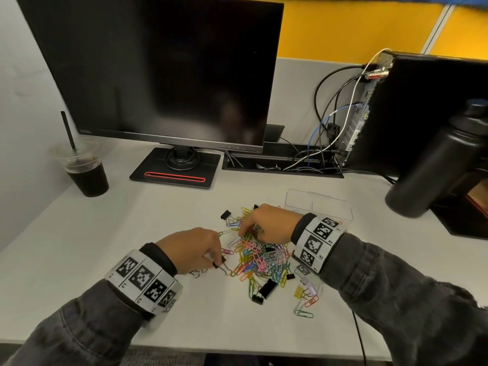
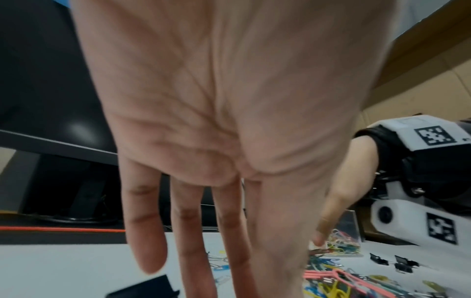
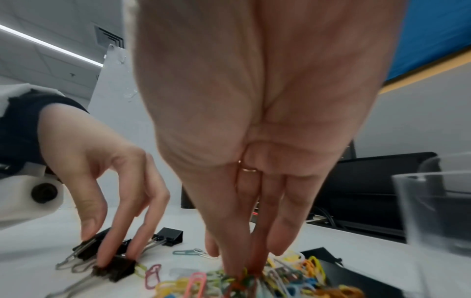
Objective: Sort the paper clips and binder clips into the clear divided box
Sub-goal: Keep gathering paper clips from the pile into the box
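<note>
In the lower middle of the head view, a heap of coloured paper clips [image 1: 257, 257] lies on the white desk [image 1: 132, 220], with black binder clips scattered round its edges, one large binder clip [image 1: 268, 288] at the heap's lower side. The left hand [image 1: 190, 250] is at the heap's left edge, its fingers curled down and pinching a small black binder clip [image 1: 220, 261]. The right hand [image 1: 269, 223] sits on the top of the heap, fingers bent down and closed on a bunch of paper clips. The clear divided box [image 1: 319, 204] stands just above and right of the right hand. A dark monitor [image 1: 158, 70] fills the upper left, an iced drink cup [image 1: 85, 170] is at far left, and a black bottle [image 1: 438, 165] is at right.

In the left wrist view, the palm fills the centre of the frame; three fingers [image 2: 146, 238] hang downward, and their tips run out of the bottom edge, so the grip itself cannot be told here. At lower right the right hand [image 2: 339, 205] reaches into the paper clips, with the clear box [image 2: 354, 225] behind it.

In the right wrist view, the right hand's fingers [image 3: 239, 231] are drawn together at bottom centre, tips buried in the coloured clips [image 3: 203, 282]. At lower left the left hand [image 3: 102, 171] pinches a black binder clip [image 3: 114, 269] between thumb and fingers. The wall of the clear box [image 3: 433, 211] shows at right.
</note>
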A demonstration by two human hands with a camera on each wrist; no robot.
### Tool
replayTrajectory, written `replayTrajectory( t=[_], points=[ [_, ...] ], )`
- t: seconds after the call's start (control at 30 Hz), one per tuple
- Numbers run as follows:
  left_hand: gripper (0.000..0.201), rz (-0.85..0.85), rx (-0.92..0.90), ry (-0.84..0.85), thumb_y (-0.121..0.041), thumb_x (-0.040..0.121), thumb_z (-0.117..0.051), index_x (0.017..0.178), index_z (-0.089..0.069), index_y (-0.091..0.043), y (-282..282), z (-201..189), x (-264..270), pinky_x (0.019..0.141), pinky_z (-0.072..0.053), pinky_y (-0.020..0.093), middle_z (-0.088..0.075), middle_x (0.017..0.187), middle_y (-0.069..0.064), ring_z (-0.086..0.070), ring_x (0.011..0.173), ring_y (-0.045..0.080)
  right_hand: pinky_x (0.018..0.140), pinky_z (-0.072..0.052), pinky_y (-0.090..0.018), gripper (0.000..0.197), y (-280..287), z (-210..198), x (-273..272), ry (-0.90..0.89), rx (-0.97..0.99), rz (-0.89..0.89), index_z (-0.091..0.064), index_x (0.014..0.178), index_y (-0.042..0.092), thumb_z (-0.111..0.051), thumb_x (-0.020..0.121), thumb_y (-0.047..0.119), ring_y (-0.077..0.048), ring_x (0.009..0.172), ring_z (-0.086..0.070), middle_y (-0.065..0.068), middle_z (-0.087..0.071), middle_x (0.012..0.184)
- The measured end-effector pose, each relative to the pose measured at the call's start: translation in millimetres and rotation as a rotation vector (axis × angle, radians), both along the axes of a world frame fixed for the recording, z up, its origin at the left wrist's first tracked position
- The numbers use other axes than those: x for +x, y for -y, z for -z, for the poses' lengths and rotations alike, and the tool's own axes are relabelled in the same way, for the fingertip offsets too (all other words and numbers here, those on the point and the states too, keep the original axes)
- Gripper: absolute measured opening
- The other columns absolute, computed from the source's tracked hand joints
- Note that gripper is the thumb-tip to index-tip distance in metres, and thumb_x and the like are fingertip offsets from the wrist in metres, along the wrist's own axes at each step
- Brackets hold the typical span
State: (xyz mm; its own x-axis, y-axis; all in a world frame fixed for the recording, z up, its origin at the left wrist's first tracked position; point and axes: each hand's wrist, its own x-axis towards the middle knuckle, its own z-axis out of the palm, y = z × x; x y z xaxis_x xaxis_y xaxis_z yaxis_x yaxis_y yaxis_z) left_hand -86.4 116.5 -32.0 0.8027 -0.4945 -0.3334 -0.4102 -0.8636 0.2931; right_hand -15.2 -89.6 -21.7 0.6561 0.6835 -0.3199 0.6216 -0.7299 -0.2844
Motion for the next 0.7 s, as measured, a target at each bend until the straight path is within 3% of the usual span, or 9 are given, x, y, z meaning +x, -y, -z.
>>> replayTrajectory(
  t=[0.13, 0.27, 0.4, 0.5, 0.7],
  points=[
    [0.016, -0.087, 0.043, 0.035, -0.024, 0.09, -0.057, 0.1, -0.069, -0.026, -4, 1, 4, 0.086, -0.05, 0.028, -0.06, 0.111, -0.012, -0.059, 0.096, 0.009, 0.088, -0.052, -0.029, 0.041, 23, 0, -1, -0.015, 0.058, 0.058, -0.069, 0.112, 0.017, -0.053, 0.083, -0.007, -0.014, 0.099, -0.061, -0.004, -0.067, 0.114],
    [0.017, -0.116, 0.047, 0.038, -0.026, 0.09, -0.057, 0.103, -0.068, -0.025, 1, 2, 3, 0.085, -0.05, 0.029, -0.061, 0.112, -0.008, -0.06, 0.097, 0.012, 0.082, -0.052, -0.029, 0.034, 37, -1, 0, 0.01, 0.089, 0.132, -0.069, 0.111, 0.015, -0.066, 0.081, 0.001, -0.011, 0.087, -0.058, -0.005, -0.068, 0.105],
    [0.019, -0.089, 0.03, 0.043, -0.028, 0.09, -0.058, 0.109, -0.064, -0.028, 6, 3, 0, 0.079, -0.038, 0.021, -0.054, 0.115, -0.009, -0.054, 0.1, 0.011, 0.085, -0.05, -0.03, 0.052, 29, -1, -6, 0.05, 0.073, 0.11, -0.061, 0.119, 0.016, -0.081, 0.072, 0.027, -0.017, 0.1, -0.057, -0.002, -0.061, 0.115],
    [0.02, -0.107, 0.032, 0.059, -0.032, 0.091, -0.056, 0.11, -0.061, -0.03, 6, -1, -1, 0.08, -0.039, 0.022, -0.053, 0.116, -0.009, -0.054, 0.101, 0.012, 0.085, -0.05, -0.036, 0.071, 19, 2, -17, 0.086, -0.024, 0.082, -0.056, 0.121, 0.018, -0.084, 0.062, 0.044, -0.021, 0.102, -0.052, -0.003, -0.054, 0.116],
    [0.025, -0.106, 0.041, 0.048, -0.038, 0.092, -0.055, 0.115, -0.057, -0.03, 4, -6, -1, 0.088, -0.043, 0.025, -0.052, 0.118, -0.008, -0.052, 0.105, 0.01, 0.077, -0.039, -0.028, 0.064, 10, 10, -27, 0.131, -0.101, -0.015, -0.056, 0.125, 0.019, -0.079, 0.07, 0.041, -0.02, 0.108, -0.048, -0.004, -0.052, 0.117]
  ],
)
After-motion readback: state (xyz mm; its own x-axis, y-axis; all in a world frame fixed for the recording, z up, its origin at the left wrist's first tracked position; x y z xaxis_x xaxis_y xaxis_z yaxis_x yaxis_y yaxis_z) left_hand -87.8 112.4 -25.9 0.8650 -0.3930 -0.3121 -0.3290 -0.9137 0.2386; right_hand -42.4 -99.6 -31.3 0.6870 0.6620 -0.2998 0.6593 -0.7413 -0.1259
